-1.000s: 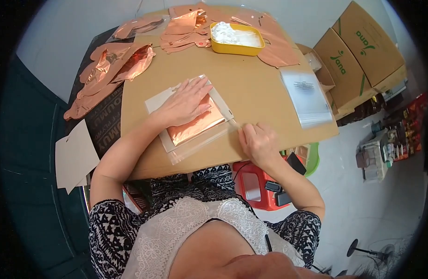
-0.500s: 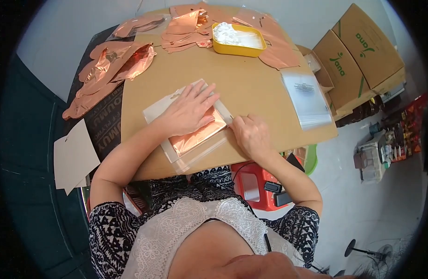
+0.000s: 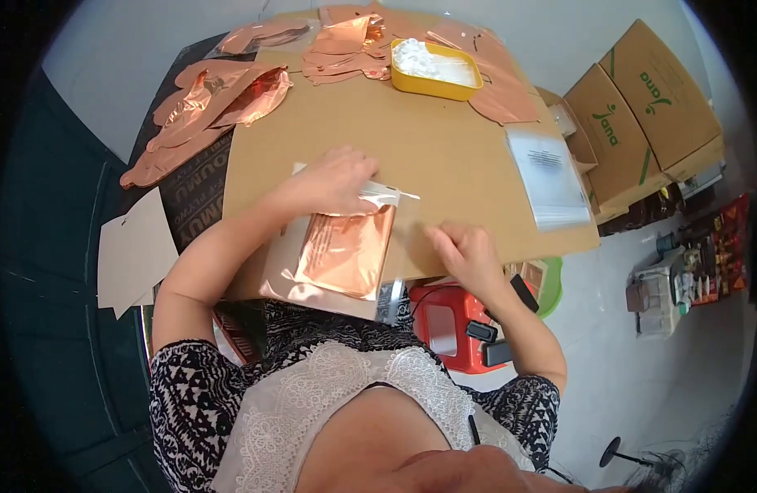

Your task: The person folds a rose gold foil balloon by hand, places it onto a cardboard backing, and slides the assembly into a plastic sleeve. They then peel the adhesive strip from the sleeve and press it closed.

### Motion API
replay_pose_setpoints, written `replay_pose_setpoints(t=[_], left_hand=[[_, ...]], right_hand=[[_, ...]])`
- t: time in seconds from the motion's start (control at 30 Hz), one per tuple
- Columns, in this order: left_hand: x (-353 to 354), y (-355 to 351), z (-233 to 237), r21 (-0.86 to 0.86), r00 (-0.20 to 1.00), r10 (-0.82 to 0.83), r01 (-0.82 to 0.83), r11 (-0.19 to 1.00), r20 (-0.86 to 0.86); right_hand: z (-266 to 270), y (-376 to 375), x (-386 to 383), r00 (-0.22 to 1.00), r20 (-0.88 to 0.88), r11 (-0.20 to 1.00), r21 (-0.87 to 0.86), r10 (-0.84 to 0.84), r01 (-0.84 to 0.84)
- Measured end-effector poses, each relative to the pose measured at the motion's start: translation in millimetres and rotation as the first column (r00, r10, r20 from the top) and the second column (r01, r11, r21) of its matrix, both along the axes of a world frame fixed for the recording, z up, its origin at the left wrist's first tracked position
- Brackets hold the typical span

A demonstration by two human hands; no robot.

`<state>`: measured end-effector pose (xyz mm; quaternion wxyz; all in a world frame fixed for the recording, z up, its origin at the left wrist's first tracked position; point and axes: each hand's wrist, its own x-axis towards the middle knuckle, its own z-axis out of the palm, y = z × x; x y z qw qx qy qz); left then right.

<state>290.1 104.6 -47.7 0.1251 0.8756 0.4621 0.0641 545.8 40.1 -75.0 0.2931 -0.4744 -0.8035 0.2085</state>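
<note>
A clear plastic bag [image 3: 281, 264] holding a folded copper-coloured foil balloon [image 3: 346, 251] lies at the near edge of the table, its lower end reaching past the edge. My left hand [image 3: 341, 182] is closed over the bag's upper end, where pale backing shows. Beside those fingers, the tip of a thin white stick or straw [image 3: 410, 195] pokes out to the right. To the right of the bag, my right hand [image 3: 465, 246] is closed with its thumb against the fingers. Whether it pinches the bag's clear film or something small, I cannot make out.
Flat copper foil balloons [image 3: 206, 111] lie along the back and left. A yellow tub [image 3: 436, 84] with white contents stands at the back. Clear bags [image 3: 549, 177] are stacked at right, near cardboard boxes [image 3: 621, 123]. White cards [image 3: 136, 255] lie at left; a red stool [image 3: 448, 329] is below.
The bag has turned and slid toward me, past the table edge. My left hand has moved from the foil to the bag's upper end; my right hand has shifted right and down.
</note>
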Motion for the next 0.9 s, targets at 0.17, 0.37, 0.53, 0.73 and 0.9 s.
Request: replay_pose_setpoints(t=[0.17, 0.37, 0.53, 0.73, 0.9], left_hand=[[-20, 9, 8, -0.329, 0.968, 0.229, -0.184, 0.926, 0.104], [-25, -5, 34, -0.680, 0.701, 0.499, -0.026, 0.733, 0.510], [-25, -18, 33, -0.773, 0.573, 0.597, 0.106, 0.625, 0.562], [-41, -23, 24, -0.731, 0.489, 0.572, 0.235, 0.640, 0.658], [-46, -23, -2, -0.652, 0.217, 0.617, 0.336, 0.680, 0.756]], right_hand=[[25, -47, 9, 0.989, 0.040, 0.845, -0.525, 0.140, -0.099], [-32, -52, 14, 0.910, -0.416, 0.731, -0.621, -0.003, -0.281], [-16, -45, 6, 0.688, -0.666, 0.770, -0.588, -0.288, -0.247], [8, -21, 8, 0.681, -0.683, 0.841, -0.508, -0.263, -0.185], [2, 7, 2, 0.746, -0.625, 0.868, -0.477, -0.228, -0.135]])
